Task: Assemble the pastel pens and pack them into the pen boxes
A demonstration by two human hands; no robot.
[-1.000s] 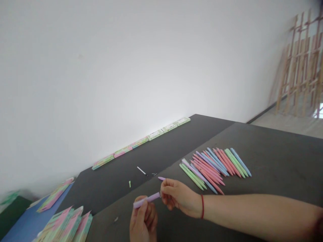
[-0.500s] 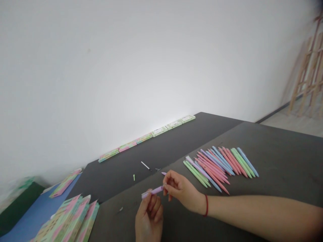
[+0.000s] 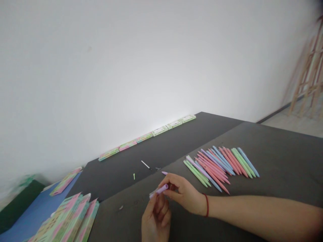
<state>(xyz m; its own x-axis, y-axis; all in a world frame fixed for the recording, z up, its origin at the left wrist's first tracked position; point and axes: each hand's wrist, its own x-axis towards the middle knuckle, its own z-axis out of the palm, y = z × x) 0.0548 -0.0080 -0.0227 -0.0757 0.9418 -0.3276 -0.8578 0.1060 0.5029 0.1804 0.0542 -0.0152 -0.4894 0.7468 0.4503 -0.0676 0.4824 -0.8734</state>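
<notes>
A purple pen barrel (image 3: 162, 189) is held over the dark table, its open end pointing up and to the right. My left hand (image 3: 156, 215) pinches its lower end between thumb and fingers. The fingertips of my right hand (image 3: 185, 195), which wears a red cord at the wrist, close around the barrel near its open end. Just beyond the right hand, a purple pen tip (image 3: 164, 173) lies on the table, partly hidden. Farther off are a white refill (image 3: 145, 164), a small green pen part (image 3: 134, 176) and tiny dark pieces (image 3: 157, 168), too small to make out.
Many pink, blue, green and purple pens (image 3: 214, 164) lie side by side at the right. Flat printed boxes (image 3: 143, 137) line the wall edge. More printed packs (image 3: 75, 218) are stacked at lower left, near a dark green box (image 3: 22, 201) on a blue surface.
My left hand has shifted slightly right with the barrel, whose open end has turned up into view. My right fingers have moved from that end to around the barrel.
</notes>
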